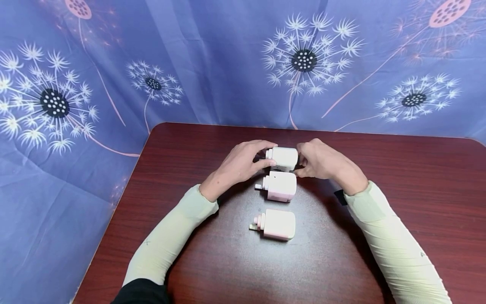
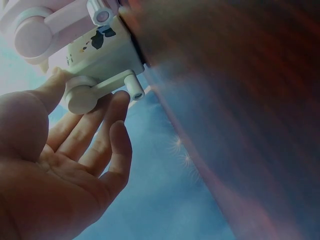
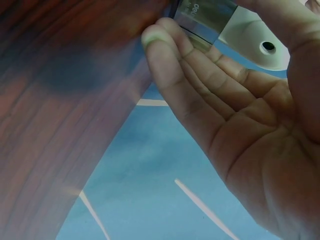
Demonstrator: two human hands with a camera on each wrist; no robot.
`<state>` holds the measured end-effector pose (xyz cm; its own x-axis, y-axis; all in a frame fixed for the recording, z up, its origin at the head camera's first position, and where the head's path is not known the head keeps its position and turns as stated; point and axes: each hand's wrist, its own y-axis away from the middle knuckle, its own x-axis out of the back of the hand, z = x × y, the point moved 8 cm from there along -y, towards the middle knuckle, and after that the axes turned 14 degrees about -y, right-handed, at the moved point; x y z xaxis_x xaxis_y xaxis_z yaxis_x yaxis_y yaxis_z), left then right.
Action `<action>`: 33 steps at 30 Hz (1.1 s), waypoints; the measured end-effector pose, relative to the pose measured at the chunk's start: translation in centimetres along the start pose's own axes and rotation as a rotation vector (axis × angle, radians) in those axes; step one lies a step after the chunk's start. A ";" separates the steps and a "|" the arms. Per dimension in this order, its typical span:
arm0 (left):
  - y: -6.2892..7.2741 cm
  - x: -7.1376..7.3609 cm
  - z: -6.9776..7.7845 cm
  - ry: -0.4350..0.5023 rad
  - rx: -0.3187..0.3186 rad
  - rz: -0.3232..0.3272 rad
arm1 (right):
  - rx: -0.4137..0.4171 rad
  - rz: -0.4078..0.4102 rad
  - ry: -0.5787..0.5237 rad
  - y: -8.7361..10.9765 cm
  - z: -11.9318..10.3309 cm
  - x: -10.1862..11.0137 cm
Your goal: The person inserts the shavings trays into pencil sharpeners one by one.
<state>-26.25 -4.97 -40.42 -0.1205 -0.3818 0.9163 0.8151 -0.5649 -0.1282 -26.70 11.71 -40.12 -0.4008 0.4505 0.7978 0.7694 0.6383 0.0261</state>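
Note:
A white hand-crank pencil sharpener lies farthest back, between the two hands. My left hand holds its crank end, thumb on the near side and fingers on the far side. In the left wrist view its crank sticks out past the fingertips, below a dark leaf print. My right hand holds the other end with bent fingers and thumb. The right wrist view shows the see-through shavings drawer and the pale front plate with a round pencil hole, fingers along the drawer; the thumb tip is hidden.
Two more pale pink-and-white pencil sharpeners, one in the middle and one nearer, line up toward me, cranks to the left. They stand on a dark red wooden table. A blue curtain with dandelion prints hangs behind its back edge.

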 end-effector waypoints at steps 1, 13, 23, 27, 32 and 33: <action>0.0 0.0 0.0 0.000 0.000 0.000 | 0.002 0.001 0.000 0.0 0.0 0.0; 0.0 0.1 0.0 0.002 -0.005 0.009 | 0.035 0.021 0.031 -0.3 -0.2 -0.2; 0.0 0.0 0.1 0.001 -0.015 0.010 | 0.044 0.030 0.025 -0.3 -0.3 -0.4; 0.0 0.0 0.1 0.004 -0.014 0.009 | 0.028 0.033 0.022 -0.4 -0.2 -0.5; 0.0 0.0 0.1 0.009 -0.012 0.012 | 0.003 0.031 0.023 -0.5 -0.1 -0.6; 0.0 0.0 0.1 0.010 -0.011 0.013 | 0.005 0.032 0.022 -0.5 -0.1 -0.7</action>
<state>-26.18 -4.93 -40.38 -0.1151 -0.3964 0.9108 0.8102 -0.5680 -0.1448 -26.80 11.05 -40.62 -0.3650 0.4569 0.8112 0.7789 0.6271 -0.0027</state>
